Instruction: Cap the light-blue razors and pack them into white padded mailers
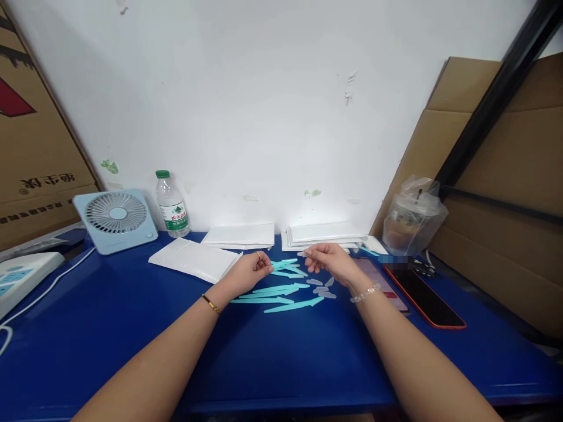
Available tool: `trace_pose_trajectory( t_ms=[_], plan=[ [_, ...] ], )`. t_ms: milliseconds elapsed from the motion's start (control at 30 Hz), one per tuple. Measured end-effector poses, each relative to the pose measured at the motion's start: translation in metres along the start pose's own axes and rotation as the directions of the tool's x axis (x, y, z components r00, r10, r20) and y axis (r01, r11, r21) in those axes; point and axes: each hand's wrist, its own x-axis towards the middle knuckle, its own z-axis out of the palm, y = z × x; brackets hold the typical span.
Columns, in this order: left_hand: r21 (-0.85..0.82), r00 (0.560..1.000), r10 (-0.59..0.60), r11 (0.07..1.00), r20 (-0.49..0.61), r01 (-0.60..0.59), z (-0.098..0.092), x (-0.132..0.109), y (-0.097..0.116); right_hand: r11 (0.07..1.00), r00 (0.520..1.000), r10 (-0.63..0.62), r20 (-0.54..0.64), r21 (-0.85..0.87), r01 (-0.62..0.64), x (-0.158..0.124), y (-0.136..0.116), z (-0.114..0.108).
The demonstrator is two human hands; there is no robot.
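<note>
Several thin turquoise plastic knife-shaped pieces (281, 290) lie on the blue table (132, 328), with a few small clear caps (321, 288) beside them. My left hand (248, 272) hovers over the left end of the pile, fingers curled in a pinch; what it holds, if anything, I cannot make out. My right hand (332, 262) is just right of the pile, its fingers pinched on a small clear cap (302, 254). The two hands are close together, fingertips facing each other.
White padded envelopes (193, 259) lie in stacks (325, 232) along the wall. A blue desk fan (115, 218) and water bottle (172, 205) stand back left. Two phones (424, 296) and a bagged drink cup (411, 220) are at the right. Cardboard boxes (497, 193) flank both sides.
</note>
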Motion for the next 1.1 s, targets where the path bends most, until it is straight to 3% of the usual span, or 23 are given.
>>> trace_pose_trajectory(
  t_ms=[300,400,533,667,800,867,933,1100],
  plan=[
    [-0.014,1.0,0.001,1.0,0.014,-0.001,0.002,-0.001,0.008,0.993,0.997,-0.003,0.072,-0.118,0.011,-0.002,0.0,0.021],
    [0.031,1.0,-0.007,1.0,0.012,0.007,0.005,-0.001,0.008,0.967,0.996,0.015,0.091,-0.253,0.008,-0.002,0.0,0.023],
    [0.203,0.999,-0.033,0.978,-0.035,0.039,0.004,0.0,0.002,0.796,0.997,-0.051,0.059,-0.6,0.076,-0.006,-0.004,0.006],
    [0.306,0.994,0.058,0.952,-0.089,-0.028,-0.001,-0.002,0.004,0.633,0.982,0.078,0.172,-0.769,0.085,-0.012,-0.008,-0.008],
    [0.286,0.987,0.122,0.947,0.1,-0.147,-0.002,-0.008,0.011,0.455,0.985,0.074,0.159,-0.884,0.109,-0.012,-0.004,-0.003],
    [0.289,0.977,0.111,0.944,0.182,-0.161,0.001,-0.009,0.012,0.413,0.989,0.049,0.137,-0.904,0.105,-0.011,-0.002,0.001],
    [0.283,0.973,0.064,0.951,0.222,-0.127,0.003,-0.009,0.011,0.444,0.99,0.044,0.136,-0.89,0.103,-0.01,-0.001,0.0],
    [0.271,0.98,-0.011,0.961,0.2,-0.045,0.005,-0.009,0.009,0.666,0.979,0.08,0.185,-0.741,0.085,-0.014,-0.012,-0.013]
  ],
)
